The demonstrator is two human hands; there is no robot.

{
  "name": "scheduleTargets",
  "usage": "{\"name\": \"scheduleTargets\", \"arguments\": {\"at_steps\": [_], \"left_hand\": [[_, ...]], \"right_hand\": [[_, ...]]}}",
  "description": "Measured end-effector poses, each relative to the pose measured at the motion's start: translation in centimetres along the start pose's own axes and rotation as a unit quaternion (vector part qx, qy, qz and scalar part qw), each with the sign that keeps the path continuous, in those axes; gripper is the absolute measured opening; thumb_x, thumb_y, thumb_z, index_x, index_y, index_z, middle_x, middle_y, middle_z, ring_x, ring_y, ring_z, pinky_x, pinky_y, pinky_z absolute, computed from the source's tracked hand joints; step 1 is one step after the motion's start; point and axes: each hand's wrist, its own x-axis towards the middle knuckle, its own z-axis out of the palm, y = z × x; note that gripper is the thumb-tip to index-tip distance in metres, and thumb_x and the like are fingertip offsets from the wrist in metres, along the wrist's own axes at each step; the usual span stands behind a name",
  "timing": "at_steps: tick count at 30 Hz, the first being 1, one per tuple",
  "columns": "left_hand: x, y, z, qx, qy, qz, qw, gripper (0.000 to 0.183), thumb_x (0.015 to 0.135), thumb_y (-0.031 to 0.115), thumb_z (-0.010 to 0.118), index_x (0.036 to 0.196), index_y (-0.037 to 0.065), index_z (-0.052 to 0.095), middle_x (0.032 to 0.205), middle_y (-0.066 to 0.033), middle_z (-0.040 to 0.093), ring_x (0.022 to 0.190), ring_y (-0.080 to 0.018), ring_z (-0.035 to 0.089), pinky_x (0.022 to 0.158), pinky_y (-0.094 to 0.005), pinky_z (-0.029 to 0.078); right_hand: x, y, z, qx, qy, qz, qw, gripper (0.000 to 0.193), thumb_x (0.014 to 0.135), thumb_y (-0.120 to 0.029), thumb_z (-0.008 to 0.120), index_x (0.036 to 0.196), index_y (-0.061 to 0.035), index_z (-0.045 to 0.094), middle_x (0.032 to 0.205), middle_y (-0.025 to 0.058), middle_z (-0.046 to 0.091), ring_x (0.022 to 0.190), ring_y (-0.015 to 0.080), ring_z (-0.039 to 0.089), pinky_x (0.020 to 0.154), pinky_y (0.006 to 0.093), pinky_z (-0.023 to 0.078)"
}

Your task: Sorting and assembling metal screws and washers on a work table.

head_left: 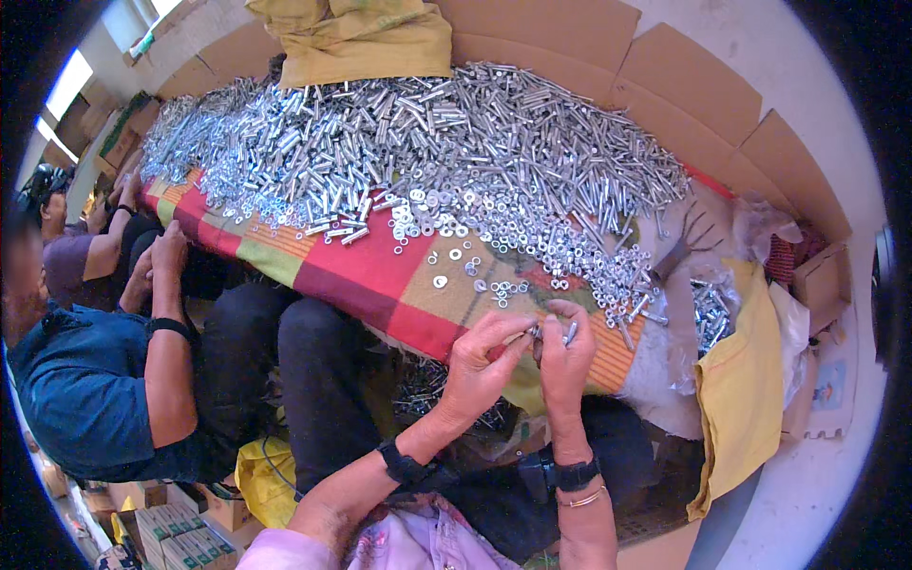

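Observation:
My right hand (567,356) is closed round a small silver bolt (570,332), whose end shows between the fingers. Close beside it, my left hand (480,366) pinches at the same spot; the fingertips nearly meet, and whatever is between them is too small to make out. Both hands hover over the near edge of a checked cloth (351,261). Just beyond them lie loose washers (440,282) and a cluster of small nuts (508,290). Behind spreads a large heap of silver bolts and metal sleeves (446,123).
A claw-like hand rake (686,249) lies at the heap's right, near a plastic bag of bolts (711,313) and a yellow sack (746,380). Cardboard (693,85) walls the back. On the left sits a person in a dark blue shirt (85,389), with another person beyond.

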Motion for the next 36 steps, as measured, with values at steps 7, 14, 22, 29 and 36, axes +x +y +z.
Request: {"name": "scheduleTargets", "arguments": {"at_steps": [7, 14, 22, 29, 36], "left_hand": [[-0.9, -0.1, -0.3, 0.074, 0.012, 0.044, 0.996, 0.025, 0.08, -0.002, 0.058, 0.104, 0.0, 0.061, 0.097, -0.0102, 0.062, 0.088, -0.0165, 0.06, 0.077, -0.026, 0.047], [-1.8, 0.0, -2.2, 0.149, -0.041, 0.12, 0.981, 0.026, 0.079, -0.002, 0.058, 0.105, 0.0, 0.06, 0.095, -0.0127, 0.063, 0.084, -0.0201, 0.062, 0.074, -0.0279, 0.049], [-3.1, -0.2, -7.2, 0.062, -0.039, -0.068, 0.995, 0.03, 0.09, 0.013, 0.049, 0.115, -0.004, 0.052, 0.11, -0.0123, 0.057, 0.105, -0.0166, 0.052, 0.09, -0.0282, 0.04], [-5.6, 1.7, -5.6, -0.047, -0.11, -0.117, 0.986, 0.037, 0.089, 0.012, 0.051, 0.122, -0.004, 0.045, 0.116, -0.0119, 0.053, 0.11, -0.0167, 0.049, 0.095, -0.0299, 0.037], [-4.5, 1.7, -8.2, 0.037, -0.102, -0.098, 0.989, 0.024, 0.087, 0.01, 0.055, 0.108, -0.002, 0.057, 0.101, -0.007, 0.06, 0.096, -0.0144, 0.056, 0.084, -0.0274, 0.044]], "right_hand": [[-1.0, 0.6, 0.4, 0.281, -0.102, 0.226, 0.927, 0.011, 0.086, -0.018, 0.052, 0.089, -0.0075, 0.055, 0.058, -0.0037, 0.049, 0.04, 0.0041, 0.042, 0.034, 0.0177, 0.033], [-4.2, 3.4, 2.4, 0.45, -0.184, 0.354, 0.799, 0.015, 0.087, -0.029, 0.055, 0.087, -0.0152, 0.051, 0.059, -0.0058, 0.047, 0.034, 0.0026, 0.036, 0.028, 0.016, 0.026], [-6.7, -3.9, 1.7, 0.49, -0.205, 0.271, 0.803, 0.016, 0.089, -0.022, 0.051, 0.096, -0.0082, 0.051, 0.059, -0.0046, 0.045, 0.038, 0.002, 0.035, 0.028, 0.0187, 0.023], [-7.6, -2.3, 3.3, 0.125, -0.083, 0.078, 0.986, 0.005, 0.085, -0.004, 0.049, 0.09, -0.0057, 0.049, 0.057, -0.0036, 0.045, 0.038, 0.0031, 0.035, 0.034, 0.0185, 0.027], [-8.9, -5.8, 2.2, 0.306, -0.094, 0.183, 0.93, 0.009, 0.084, -0.007, 0.05, 0.092, -0.0052, 0.052, 0.06, -0.0045, 0.046, 0.045, 0.0011, 0.039, 0.038, 0.0166, 0.028]]}}
